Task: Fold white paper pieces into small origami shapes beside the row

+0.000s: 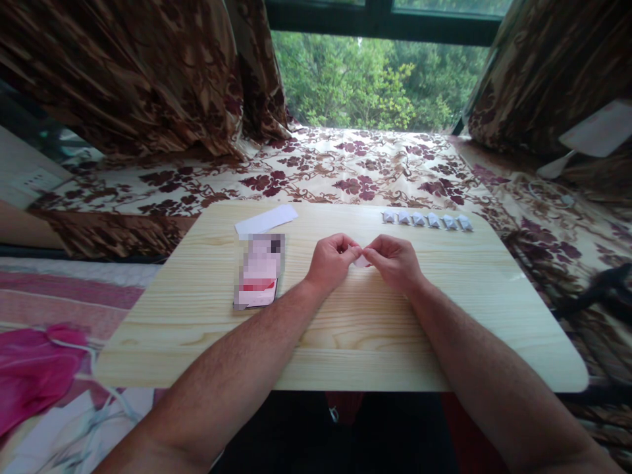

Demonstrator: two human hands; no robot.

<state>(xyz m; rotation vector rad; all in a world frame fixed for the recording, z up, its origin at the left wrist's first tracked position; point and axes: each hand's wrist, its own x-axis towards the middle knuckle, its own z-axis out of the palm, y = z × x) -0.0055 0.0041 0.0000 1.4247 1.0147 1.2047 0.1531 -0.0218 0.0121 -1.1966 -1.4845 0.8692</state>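
Above the middle of the wooden table, my left hand (334,262) and my right hand (395,261) meet around a small white piece of paper (362,261). Each hand pinches it between thumb and fingers, from the left and from the right. Much of the paper is hidden behind the fingertips, so its exact shape does not show. To the right, near the table's far edge, stands a row of several small folded white paper pieces (419,220) with raised, pointed tops. A white paper strip (266,218) lies at the far left of the table.
A phone (259,271), its screen blurred out, lies left of my left hand. The pale wooden table (345,368) has rounded corners. Behind it are a flower-patterned cloth (355,164), curtains (162,79) and a window. Pink fabric (37,368) and white cords lie at the lower left.
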